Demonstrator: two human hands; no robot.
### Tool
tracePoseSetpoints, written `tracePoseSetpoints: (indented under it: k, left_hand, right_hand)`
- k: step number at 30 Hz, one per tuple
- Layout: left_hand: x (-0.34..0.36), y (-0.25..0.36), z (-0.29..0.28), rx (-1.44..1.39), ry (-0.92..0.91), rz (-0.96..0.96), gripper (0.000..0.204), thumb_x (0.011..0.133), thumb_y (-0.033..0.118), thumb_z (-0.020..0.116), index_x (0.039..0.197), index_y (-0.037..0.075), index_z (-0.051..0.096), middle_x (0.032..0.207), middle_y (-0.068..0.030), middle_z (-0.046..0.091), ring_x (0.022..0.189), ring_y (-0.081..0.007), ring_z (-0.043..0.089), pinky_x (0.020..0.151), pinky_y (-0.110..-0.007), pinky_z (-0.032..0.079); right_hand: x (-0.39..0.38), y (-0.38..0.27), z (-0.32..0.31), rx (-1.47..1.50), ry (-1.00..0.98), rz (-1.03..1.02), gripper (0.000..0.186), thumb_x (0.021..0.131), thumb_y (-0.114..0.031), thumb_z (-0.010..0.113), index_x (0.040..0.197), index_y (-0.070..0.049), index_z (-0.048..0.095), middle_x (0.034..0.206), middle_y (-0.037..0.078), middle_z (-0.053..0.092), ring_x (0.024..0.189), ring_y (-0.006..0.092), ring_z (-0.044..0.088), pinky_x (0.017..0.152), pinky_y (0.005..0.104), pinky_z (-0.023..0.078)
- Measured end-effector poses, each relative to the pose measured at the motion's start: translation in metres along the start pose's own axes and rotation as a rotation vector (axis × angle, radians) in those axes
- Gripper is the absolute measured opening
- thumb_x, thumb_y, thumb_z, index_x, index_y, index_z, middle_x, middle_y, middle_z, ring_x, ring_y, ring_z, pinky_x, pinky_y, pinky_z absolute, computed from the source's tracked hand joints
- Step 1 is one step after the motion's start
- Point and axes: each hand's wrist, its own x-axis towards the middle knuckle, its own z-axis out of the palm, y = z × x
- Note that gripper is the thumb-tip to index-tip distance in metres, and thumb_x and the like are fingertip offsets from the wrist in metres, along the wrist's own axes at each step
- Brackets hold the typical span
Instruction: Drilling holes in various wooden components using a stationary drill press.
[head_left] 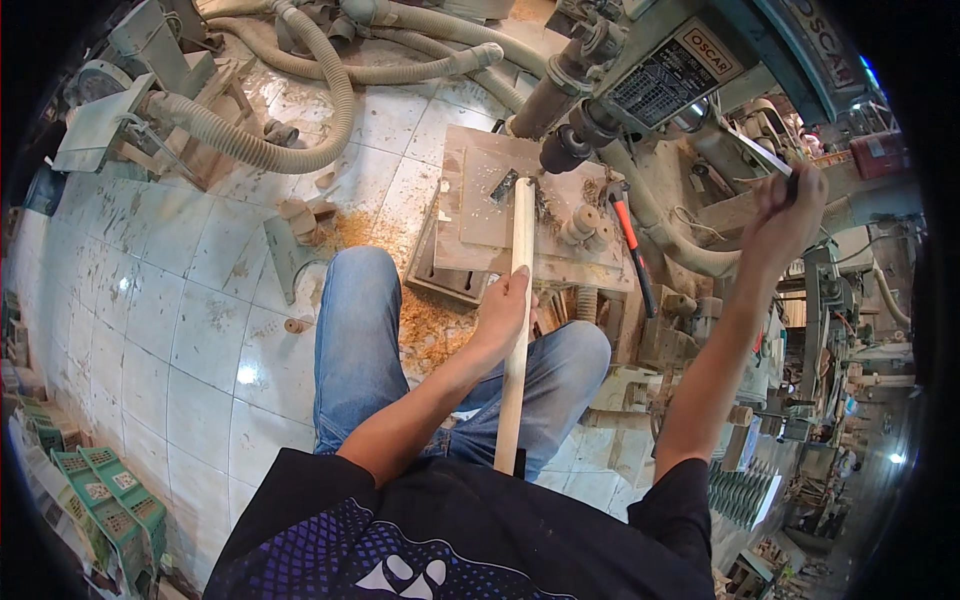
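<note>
My left hand (500,315) is closed around a long pale wooden rod (514,390), whose far end rests over a dusty board (477,252) beneath a drill press's dark chuck (562,150). The rod's near end reaches back to my lap. My right hand (790,205), raised at the right, is closed on the black-tipped end of the machine's silver lever (750,148). On the board lie small turned wooden pieces (582,225) and a dark metal piece (505,184). A hammer with an orange and black handle (630,235) is at the board's right side.
Ridged hoses (265,152) curve across the tiled floor (200,320) past a machine (105,135) at upper left. Wood shavings (430,335) lie between my knees. Green plastic crates (105,500) stand at lower left. Machinery and clutter (820,370) crowd my right.
</note>
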Motion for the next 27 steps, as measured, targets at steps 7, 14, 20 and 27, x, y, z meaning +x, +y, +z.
tracePoseSetpoints:
  k: [7,14,20,27]
  left_hand:
    - [0.002,-0.002,0.000,0.031,0.021,0.014,0.039,0.102,0.038,0.046,0.086,0.003,0.053,0.068,-0.0031,0.054,0.050,-0.0105,0.051,0.045,-0.027,0.041]
    - [0.001,0.001,-0.001,0.069,-0.005,0.023,0.039,0.103,0.035,0.044,0.085,0.002,0.051,0.070,-0.0055,0.053,0.052,-0.0124,0.050,0.046,-0.029,0.041]
    - [-0.002,0.000,-0.001,0.088,-0.010,0.026,0.039,0.103,0.036,0.044,0.084,0.002,0.051,0.069,-0.0045,0.051,0.053,-0.0120,0.050,0.046,-0.029,0.041]
    - [-0.019,-0.001,-0.005,0.040,-0.022,-0.044,0.036,0.103,0.038,0.042,0.091,0.006,0.051,0.073,-0.0033,0.050,0.056,-0.0115,0.049,0.042,-0.033,0.046]
  right_hand:
    - [0.129,0.033,0.009,0.014,-0.156,0.230,0.017,0.098,-0.018,0.054,0.085,-0.008,0.054,0.069,-0.001,0.043,0.059,0.0102,0.040,0.055,0.0278,0.036]
    - [0.170,0.092,-0.001,-0.019,-0.308,0.273,0.020,0.095,-0.021,0.059,0.082,-0.009,0.051,0.071,0.002,0.049,0.060,0.0147,0.047,0.057,0.0338,0.043]
    - [0.174,0.102,-0.003,-0.005,-0.329,0.302,0.019,0.095,-0.023,0.058,0.085,-0.009,0.050,0.072,0.002,0.047,0.059,0.0154,0.047,0.056,0.0334,0.043]
    - [0.161,0.096,0.003,0.012,-0.354,0.251,0.018,0.095,-0.023,0.060,0.093,-0.007,0.052,0.077,0.003,0.048,0.062,0.0147,0.049,0.058,0.0332,0.045]
